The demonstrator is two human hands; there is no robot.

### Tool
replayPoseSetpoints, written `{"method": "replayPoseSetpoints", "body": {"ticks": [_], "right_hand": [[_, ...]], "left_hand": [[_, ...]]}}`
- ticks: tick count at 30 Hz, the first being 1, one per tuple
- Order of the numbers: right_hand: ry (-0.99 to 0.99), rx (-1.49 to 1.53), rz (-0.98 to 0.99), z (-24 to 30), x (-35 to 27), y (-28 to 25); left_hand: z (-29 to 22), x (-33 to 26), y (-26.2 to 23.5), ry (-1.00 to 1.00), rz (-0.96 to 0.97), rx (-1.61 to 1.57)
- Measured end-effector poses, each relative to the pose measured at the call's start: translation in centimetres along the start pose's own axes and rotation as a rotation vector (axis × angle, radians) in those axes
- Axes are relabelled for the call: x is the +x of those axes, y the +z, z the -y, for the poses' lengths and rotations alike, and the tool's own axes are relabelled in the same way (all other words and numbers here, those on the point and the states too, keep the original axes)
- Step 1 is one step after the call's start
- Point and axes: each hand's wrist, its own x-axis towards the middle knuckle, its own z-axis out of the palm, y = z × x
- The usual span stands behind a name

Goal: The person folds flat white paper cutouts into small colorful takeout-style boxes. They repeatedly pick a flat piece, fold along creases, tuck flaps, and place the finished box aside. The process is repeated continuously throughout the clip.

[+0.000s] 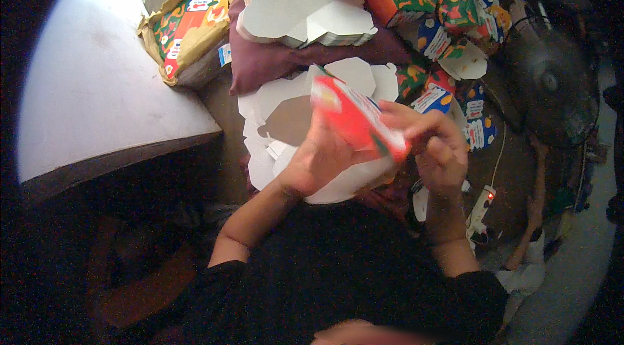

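In front of me, a red printed cardboard carton point(356, 116) with white and blue patches is held tilted and slightly blurred. My left hand point(315, 160) grips its lower left side, the palm against the red face. At its right end, the bent fingers of my right hand point(439, 140) are closed on the carton's edge. Directly below lie flat, unfolded white carton blanks point(273, 101), spread open with flaps outward. A thick stack of similar white blanks point(279, 10) sits farther off on a purple cushion point(250, 62).
Formed green, red and blue cartons point(458, 4) are heaped at the far right. Brown paper wraps a bundle of printed cartons point(188, 26) at far left, beside a white board-like surface point(97, 78). A dark round fan point(549, 78) and a lit power strip point(482, 205) are on the right.
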Motion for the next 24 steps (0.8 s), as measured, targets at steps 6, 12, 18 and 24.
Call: {"method": "replayPoseSetpoints", "body": {"ticks": [6,12,18,24], "right_hand": [[0.157,-0.282,0.108,0.8,-0.2,-0.9],[-0.060,-0.596,0.430,-0.2,0.8,-1.4],[-0.115,-0.644,0.285,-1.3,0.6,-0.9],[-0.007,-0.682,0.106,-2.2,0.6,0.1]], "left_hand": [[0.5,-2.2,-3.0,-0.331,-0.193,0.369],[1.5,-4.0,-7.5,-0.308,-0.282,0.231],[-1.0,-4.2,-3.5,-0.172,-0.245,-0.096],[-3.3,-3.3,2.1,-0.370,-0.390,0.715]]}}
